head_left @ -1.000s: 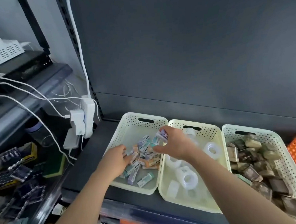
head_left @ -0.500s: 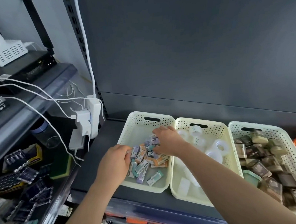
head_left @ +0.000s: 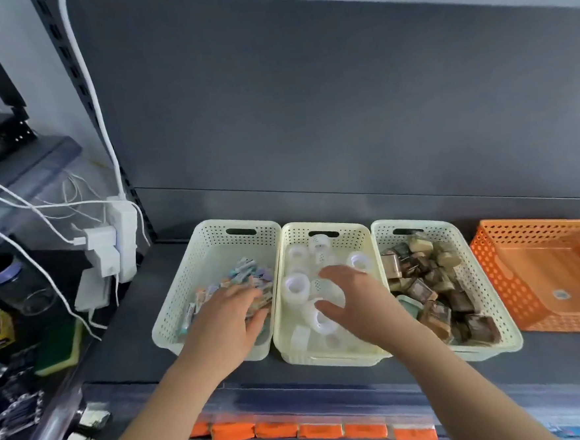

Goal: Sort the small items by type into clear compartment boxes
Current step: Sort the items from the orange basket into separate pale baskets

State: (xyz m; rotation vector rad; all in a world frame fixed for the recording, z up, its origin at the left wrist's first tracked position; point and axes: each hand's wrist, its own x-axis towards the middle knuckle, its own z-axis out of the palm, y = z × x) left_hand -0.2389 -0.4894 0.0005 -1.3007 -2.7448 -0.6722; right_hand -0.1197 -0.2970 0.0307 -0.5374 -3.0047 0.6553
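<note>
Three cream perforated baskets stand side by side on a dark shelf. The left basket (head_left: 214, 233) holds several small colourful packs (head_left: 247, 272), and my left hand (head_left: 227, 322) rests flat on that pile, fingers pointing right. The middle basket (head_left: 354, 230) holds several clear tape rolls (head_left: 297, 284). My right hand (head_left: 352, 298) hovers over them with spread fingers and holds nothing that I can see. The right basket (head_left: 454, 230) is full of brown and tan wrapped blocks (head_left: 423, 274).
An orange basket (head_left: 523, 238) stands at the far right, with only a small sticker inside. A white power strip with chargers (head_left: 121, 238) and loose cables hangs at the left. A green sponge (head_left: 60, 346) lies below it. Orange packs (head_left: 320, 430) line the lower shelf.
My right hand has left the pile of small packs and moved right, over the tape rolls, with its fingers spread. My left hand slid further right across the packs.
</note>
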